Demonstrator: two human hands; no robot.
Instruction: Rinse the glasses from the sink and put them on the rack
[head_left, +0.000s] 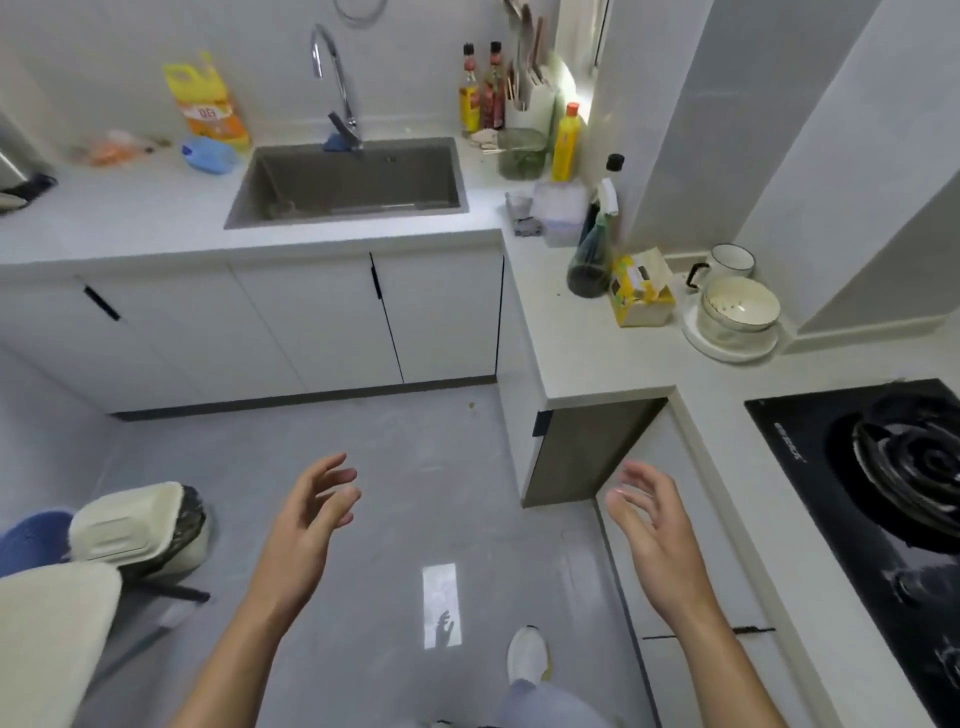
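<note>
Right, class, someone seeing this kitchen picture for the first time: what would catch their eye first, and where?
The left hand and right hand are held open and empty over the grey floor in the foreground. Beyond them the grey sink sits in the white counter under a curved tap. The black gas hob fills the right edge.
</note>
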